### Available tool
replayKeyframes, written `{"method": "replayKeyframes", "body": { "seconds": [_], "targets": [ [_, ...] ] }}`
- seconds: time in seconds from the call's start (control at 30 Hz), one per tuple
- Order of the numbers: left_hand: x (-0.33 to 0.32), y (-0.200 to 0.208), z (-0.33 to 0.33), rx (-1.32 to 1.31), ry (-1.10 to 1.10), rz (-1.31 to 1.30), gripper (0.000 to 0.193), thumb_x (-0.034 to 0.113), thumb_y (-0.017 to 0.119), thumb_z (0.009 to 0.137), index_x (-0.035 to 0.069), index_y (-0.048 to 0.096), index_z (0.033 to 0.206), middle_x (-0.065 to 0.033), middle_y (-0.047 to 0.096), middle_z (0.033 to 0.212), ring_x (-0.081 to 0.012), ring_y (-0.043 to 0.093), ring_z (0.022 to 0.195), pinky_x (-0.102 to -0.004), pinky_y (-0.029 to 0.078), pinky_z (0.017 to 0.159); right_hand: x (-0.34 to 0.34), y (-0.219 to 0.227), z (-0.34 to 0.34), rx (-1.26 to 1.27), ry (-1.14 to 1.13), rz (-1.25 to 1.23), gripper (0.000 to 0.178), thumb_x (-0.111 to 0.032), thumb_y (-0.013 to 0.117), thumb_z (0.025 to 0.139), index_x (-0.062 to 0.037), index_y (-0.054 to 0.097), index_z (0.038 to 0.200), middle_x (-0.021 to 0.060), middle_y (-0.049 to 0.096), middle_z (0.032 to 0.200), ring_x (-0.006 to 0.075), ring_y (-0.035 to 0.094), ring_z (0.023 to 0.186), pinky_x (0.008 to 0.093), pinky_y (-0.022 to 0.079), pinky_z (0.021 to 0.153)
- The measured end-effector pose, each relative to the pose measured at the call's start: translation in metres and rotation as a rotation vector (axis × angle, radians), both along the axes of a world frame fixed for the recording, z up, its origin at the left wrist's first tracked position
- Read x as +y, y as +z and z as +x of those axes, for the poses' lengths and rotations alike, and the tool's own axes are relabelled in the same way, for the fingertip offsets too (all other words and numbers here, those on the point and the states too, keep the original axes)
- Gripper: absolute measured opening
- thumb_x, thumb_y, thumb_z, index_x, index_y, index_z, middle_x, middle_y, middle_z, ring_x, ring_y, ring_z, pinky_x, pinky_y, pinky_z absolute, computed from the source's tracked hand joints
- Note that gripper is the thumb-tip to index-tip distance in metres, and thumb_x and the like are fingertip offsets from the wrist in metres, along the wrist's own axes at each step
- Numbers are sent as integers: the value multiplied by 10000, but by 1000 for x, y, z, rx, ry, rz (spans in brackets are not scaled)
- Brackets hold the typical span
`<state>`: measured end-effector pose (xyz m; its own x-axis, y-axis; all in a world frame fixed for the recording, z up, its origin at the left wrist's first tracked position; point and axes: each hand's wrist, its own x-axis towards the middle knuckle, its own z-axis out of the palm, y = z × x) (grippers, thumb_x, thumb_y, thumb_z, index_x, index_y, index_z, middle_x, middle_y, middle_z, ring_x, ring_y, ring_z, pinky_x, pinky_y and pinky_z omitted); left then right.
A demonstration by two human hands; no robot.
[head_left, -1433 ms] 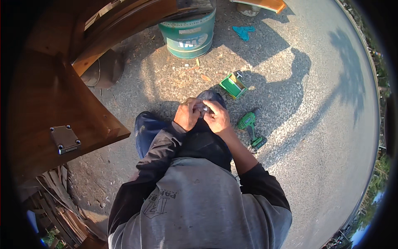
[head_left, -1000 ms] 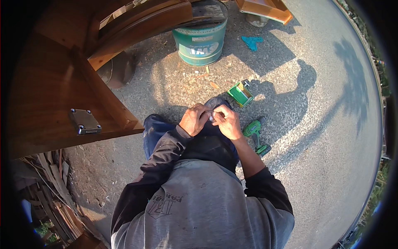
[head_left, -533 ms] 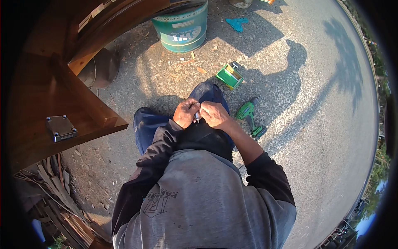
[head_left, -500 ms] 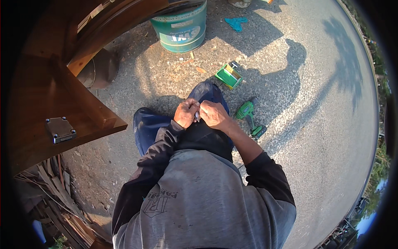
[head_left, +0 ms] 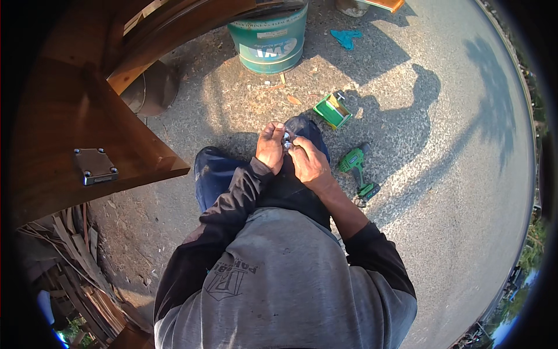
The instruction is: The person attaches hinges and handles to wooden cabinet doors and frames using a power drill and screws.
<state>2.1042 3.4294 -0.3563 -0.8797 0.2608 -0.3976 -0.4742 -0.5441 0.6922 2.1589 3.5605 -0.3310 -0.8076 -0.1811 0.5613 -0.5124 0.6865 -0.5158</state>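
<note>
Head view, looking straight down: a small shiny metal piece (head_left: 288,140) sits between the fingertips, just above the lap. Whether it is one part or two pressed together, I cannot tell from where I stand. The left hand (head_left: 269,146) is curled nearly closed, its thumb and fingers pinching the piece from one side; the right hand (head_left: 311,165) meets it from the other, thumb and forefinger drawn together on it. Nothing else shows in either grip.

I would call this handling unfinished: the piece is loose in the fingers, fixed to nothing that I can see. Both hands are above the bent legs in dark blue trousers (head_left: 218,177).

Just beyond the right knee, a small green box (head_left: 324,109) stands on the pavement (head_left: 447,244), with a few bits in it too small to make out. A green cordless drill (head_left: 352,162) lies near the right forearm, with no hand on it. Over to the left, a flat metal plate (head_left: 96,165) is already on the wooden panel (head_left: 52,186), a bright round spot at each corner; whether those are driven screws, I can't say. Farther off are a teal drum (head_left: 270,52) and a crumpled blue-green cloth (head_left: 347,39).
</note>
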Motion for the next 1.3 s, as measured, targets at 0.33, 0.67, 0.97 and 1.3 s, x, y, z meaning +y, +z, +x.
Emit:
{"method": "replayKeyframes", "body": {
  "seconds": [0.33, 0.67, 0.97, 1.3],
  "targets": [
    [-23, -5, -4, 231, -25, -156, 113, 183, 539, 1019, 88, 574, 969, -65, 615, 791, -178, 579, 643, -315, 477, 583, -1, -10, 4, -640, -111, -1241, 290, -215, 620, 942, 8, 589, 1125, 129, 648, 1081, 275, 655, 1035, 390, 553, 863],
    [-15, 29, 18, 1049, -89, -1266, 179, 100, 740, 776, 57, 734, 950, -132, 578, 879, -309, 597, 820, -384, 502, 711, -22, -50, -16, -1329, 185, -2247, 285, -330, 423, 1054, -100, 591, 1058, -29, 647, 965, 91, 648, 887, 267, 537, 846],
    [-56, 17, -10, 24, -27, -109, 183, 181, 682, 949, 3, 688, 990, -30, 661, 828, -124, 619, 705, -262, 499, 639, -16, -25, -28, -1380, 308, -2025, 559, -490, 400, 1032, 18, 533, 1223, 181, 627, 1167, 347, 579, 1192, 549, 413, 1081],
    [-81, 5, -13, 88, -29, -190, 125, 145, 664, 959, 33, 677, 1014, 25, 611, 767, -46, 495, 610, -202, 405, 534, -6, -36, -34, -1301, 345, -2028, 650, -457, 444, 1016, 91, 404, 1363, 333, 505, 1339, 457, 519, 1251, 551, 413, 1084]
  ]
}}
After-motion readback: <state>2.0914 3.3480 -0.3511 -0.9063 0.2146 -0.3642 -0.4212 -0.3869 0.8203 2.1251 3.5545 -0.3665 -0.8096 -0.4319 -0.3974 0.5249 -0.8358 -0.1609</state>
